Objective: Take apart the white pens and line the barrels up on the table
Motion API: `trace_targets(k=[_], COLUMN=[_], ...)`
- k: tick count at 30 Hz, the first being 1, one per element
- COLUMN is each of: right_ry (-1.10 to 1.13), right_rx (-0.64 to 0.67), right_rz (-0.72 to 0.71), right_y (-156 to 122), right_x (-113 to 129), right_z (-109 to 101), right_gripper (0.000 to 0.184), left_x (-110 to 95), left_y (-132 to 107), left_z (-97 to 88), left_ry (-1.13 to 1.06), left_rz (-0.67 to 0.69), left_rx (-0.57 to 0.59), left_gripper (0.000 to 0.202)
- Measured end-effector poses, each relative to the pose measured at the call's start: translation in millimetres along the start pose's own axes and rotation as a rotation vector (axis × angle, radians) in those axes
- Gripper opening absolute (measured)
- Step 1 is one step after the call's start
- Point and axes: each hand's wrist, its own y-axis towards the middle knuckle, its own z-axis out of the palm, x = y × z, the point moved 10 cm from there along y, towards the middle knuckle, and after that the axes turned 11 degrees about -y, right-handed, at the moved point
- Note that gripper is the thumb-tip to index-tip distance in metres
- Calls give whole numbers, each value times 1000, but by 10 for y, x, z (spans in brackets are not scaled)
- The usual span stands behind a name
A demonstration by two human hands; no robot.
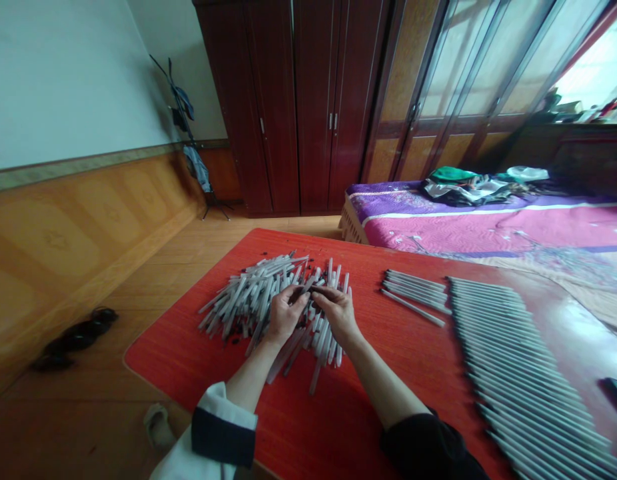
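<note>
Grey-white slim tube (307,285) with a dark end, far as I can make out, is pinched in the left hand (287,313), fingers narrow around it. The right hand (336,310) is right up against the left, thumb and finger nipped on that same dark end, though it's too small and blurry to say exactly what's there. Under and around both hands there's a messy heap of translucent whitish tubes (258,290), pointing every which way, mostly out past the left hand, with little black bits (235,341) mixed in. All of it sits on a glossy red wood-grain counter (348,427). Over to the right of the right hand, well clear of the heap, a small bunch of pale black-ended tubes (416,288) lies side by side, one slightly askew. Further right again it's a long tidy row of similar whitish dark-tipped tubes (518,373). Way past the hands, off to the right, you get a pink-and-purple-covered bed (438,230), and straight ahead dark red-brown wooden wardrobe doors (313,107).
</note>
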Motion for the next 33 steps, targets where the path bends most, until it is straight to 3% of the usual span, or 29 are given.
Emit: trace_targets(k=[8, 15, 21, 24, 30, 33], right_ry=[200, 186, -211, -266, -75, 35], right_rx=[116, 68, -23, -43, -32, -44], right_rz=[82, 149, -87, -159, 24, 46], right_y=[14, 16, 37, 25, 15, 19], right_x=[-154, -188, 110, 174, -32, 16], right_z=[124, 80, -57, -63, -40, -66], right_gripper=[27, 26, 17, 16, 24, 24], left_x=[23, -13, -47, -35, 4, -69], left_y=[-7, -23, -12, -8, -9, 1], left_z=[13, 51, 20, 22, 32, 31], left_ry=[-110, -122, -53, -33, -55, 25], left_rz=[-81, -89, -73, -65, -69, -11], left_rx=[-5, 32, 22, 23, 26, 36], left_gripper=[23, 24, 25, 25, 25, 23])
